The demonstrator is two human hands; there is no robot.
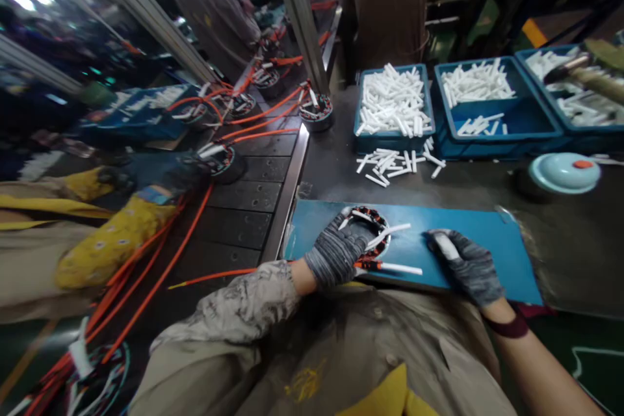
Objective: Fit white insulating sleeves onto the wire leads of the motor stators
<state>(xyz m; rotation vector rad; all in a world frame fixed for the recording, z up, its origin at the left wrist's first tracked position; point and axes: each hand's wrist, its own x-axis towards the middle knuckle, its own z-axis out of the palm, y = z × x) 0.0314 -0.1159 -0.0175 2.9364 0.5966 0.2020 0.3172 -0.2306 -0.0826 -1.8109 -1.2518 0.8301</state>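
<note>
My left hand (338,250), in a grey knit glove, grips the left side of a ring-shaped motor stator (377,214) with dark and orange windings. White sleeves (400,227) stick out from the ring. An orange lead with a white tube (402,268) on its end lies just below it. Both rest on a blue mat (439,218). My right hand (465,263), gloved too, hovers over the mat's right part with fingers curled together. A white piece lies along its thumb; whether it is a sleeve or a thumb cover, I cannot tell.
Blue bins (394,136) of white tubes stand behind the mat, with loose white tubes (390,162) in front. A light-blue lidded container (563,173) sits at right. Left runs a conveyor (251,198) carrying stators with orange leads. A co-worker's yellow sleeve (114,240) reaches in there.
</note>
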